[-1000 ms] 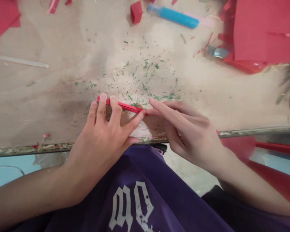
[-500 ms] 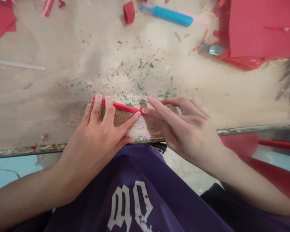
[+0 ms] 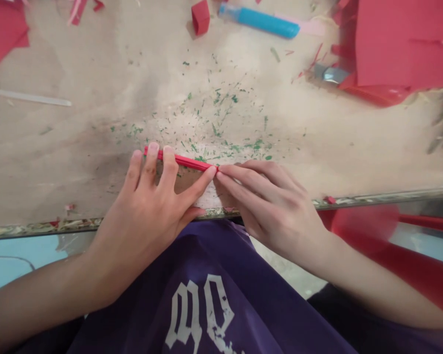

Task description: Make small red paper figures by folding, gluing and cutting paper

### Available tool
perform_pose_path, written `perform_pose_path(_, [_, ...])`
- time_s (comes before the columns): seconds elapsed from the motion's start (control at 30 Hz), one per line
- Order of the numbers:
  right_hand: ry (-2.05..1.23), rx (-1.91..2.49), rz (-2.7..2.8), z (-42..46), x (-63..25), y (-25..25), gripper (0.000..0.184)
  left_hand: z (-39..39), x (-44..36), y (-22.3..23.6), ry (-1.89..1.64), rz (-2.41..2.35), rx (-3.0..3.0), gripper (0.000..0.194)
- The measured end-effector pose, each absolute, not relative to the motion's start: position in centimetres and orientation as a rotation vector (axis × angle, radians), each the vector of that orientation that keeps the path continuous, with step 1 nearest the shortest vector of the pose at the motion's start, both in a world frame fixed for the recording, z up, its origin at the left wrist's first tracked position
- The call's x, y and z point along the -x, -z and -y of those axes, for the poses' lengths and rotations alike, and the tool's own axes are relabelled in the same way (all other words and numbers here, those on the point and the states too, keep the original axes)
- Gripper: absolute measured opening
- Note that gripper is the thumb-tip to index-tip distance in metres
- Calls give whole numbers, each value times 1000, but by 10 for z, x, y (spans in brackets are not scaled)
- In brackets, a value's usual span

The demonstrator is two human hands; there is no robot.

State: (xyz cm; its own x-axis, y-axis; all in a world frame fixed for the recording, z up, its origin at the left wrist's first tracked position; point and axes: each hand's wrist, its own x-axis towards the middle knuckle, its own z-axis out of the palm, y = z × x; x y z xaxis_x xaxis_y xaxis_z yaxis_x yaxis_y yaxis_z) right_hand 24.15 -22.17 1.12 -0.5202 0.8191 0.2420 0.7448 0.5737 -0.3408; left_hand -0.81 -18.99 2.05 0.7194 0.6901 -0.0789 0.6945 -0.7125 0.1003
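Note:
A narrow folded red paper strip [image 3: 191, 162] lies slantwise on the wooden table, its left end higher in the view. My left hand [image 3: 151, 204] holds it down, with fingertips over the left part and the thumb or index tip at the right end. Those fingers are spread along the strip. At the right tip, my right hand [image 3: 276, 199] has its fingers closed in a pinch on the strip's end. The pinched bit itself is mostly covered by fingertips.
Green shreds [image 3: 221, 128] are scattered beyond my hands. Farther back lie a small folded red piece [image 3: 200, 17], a blue cutter-like tool [image 3: 268, 23], and red sheets [image 3: 406, 44] on the right. A white stick [image 3: 29, 96] is at left. The table edge [image 3: 372, 198] runs close to me.
My right hand's raised finger has come down to the strip's right end, closing into a pinch. My left hand keeps its hold, and the strip stays in nearly the same place.

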Motion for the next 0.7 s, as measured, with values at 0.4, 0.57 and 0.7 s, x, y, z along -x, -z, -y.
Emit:
perform_pose_path(0.4, [-200,1351,2507,228,-234,-12,39,187,25,-27,189,-1074,-2757,81])
perform_pose_path(0.57, [-196,1369,2525,228,-237,-11,39,189,23,-29,174,-1110,-2749,82])
perform_pose_path(0.7, [-257,1369,2491,225,-232,-26,36,187,23,-26,124,-1059,-2759,80])
